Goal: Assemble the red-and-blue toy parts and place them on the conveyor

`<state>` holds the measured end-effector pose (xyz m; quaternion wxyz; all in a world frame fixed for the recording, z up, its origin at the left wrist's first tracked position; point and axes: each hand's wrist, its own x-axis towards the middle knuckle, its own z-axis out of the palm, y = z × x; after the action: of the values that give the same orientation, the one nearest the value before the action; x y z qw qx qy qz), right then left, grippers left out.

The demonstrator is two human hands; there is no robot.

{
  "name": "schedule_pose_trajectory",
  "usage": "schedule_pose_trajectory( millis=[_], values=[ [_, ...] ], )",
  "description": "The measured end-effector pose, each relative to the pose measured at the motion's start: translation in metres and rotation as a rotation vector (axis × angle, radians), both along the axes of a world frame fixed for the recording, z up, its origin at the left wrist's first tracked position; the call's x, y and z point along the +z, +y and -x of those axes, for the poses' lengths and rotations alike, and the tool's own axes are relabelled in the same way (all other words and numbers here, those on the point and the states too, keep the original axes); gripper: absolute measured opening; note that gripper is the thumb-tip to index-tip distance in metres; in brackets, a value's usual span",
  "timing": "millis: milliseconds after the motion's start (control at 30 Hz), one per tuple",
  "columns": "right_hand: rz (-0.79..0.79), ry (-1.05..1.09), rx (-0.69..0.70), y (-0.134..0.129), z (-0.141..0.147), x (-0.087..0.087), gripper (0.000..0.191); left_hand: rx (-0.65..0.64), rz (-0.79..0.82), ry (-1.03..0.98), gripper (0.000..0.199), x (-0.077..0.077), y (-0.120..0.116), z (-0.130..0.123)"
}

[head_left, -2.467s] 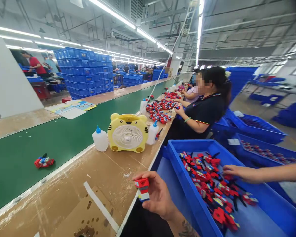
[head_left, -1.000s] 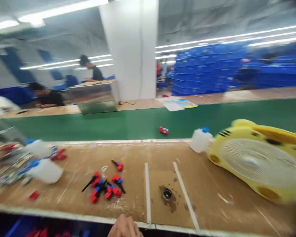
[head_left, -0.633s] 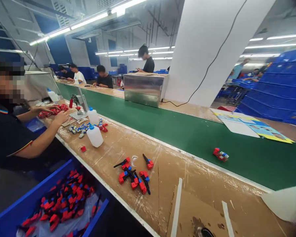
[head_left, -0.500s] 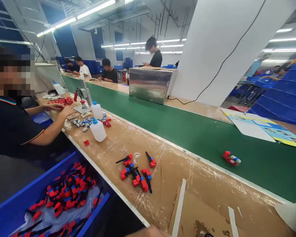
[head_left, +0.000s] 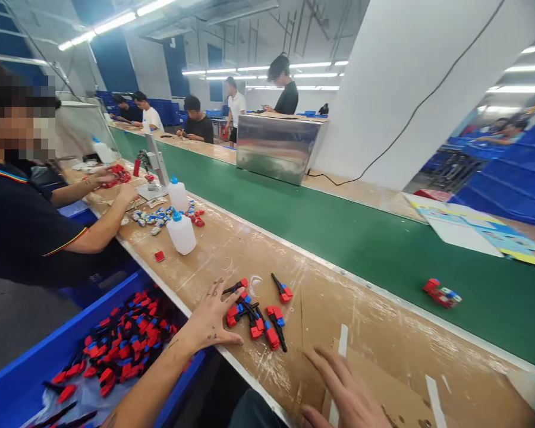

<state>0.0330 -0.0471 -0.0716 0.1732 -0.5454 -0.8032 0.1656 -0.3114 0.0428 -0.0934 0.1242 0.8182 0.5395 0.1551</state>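
Observation:
My left hand (head_left: 211, 315) reaches over the bench's near edge with its fingers spread and nothing in them. Its fingertips are beside a small pile of red, blue and black parts (head_left: 255, 318) on the brown bench top. One such part (head_left: 282, 289) lies a little apart, behind the pile. At the bottom of the view my right hand (head_left: 345, 386) is held over the bench, fingers apart and holding nothing, to the right of the pile.
A blue bin (head_left: 71, 321) of similar parts stands below the bench at left. Bottles (head_left: 181, 233) and small blue-white pieces (head_left: 154, 219) are farther left, near a person's arms (head_left: 102, 229). A red assembly (head_left: 442, 293) lies on the green belt (head_left: 361, 238).
My left hand has come into view, reaching toward the pile. My right hand now shows over the bench. The red assembly appears farther right. The person at left has raised a hand.

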Motion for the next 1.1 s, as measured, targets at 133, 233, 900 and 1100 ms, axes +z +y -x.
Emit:
schedule_pose_trajectory(
  millis=[133, 233, 900, 1100],
  values=[
    [0.05, -0.202, 0.002, 0.065, 0.063, -0.007, 0.116, -0.119, 0.007, 0.029, 0.105, -0.009, 0.021, -0.037],
    [0.032, -0.194, -0.013, 0.104, 0.087, -0.018, 0.106, -0.045, -0.048, -0.035, 0.085, -0.02, 0.034, -0.048],
    [0.366, 0.175, 0.658, 0.039, 0.276, -0.028, 0.023, 1.283, 0.038, -0.177, 0.053, -0.111, -0.2, 0.242],
    [0.557, 0.112, 0.417, 0.059, 0.367, -0.125, 0.054, 1.425, 0.223, -0.231, 0.067, -0.16, -0.195, 0.289]
  ],
)
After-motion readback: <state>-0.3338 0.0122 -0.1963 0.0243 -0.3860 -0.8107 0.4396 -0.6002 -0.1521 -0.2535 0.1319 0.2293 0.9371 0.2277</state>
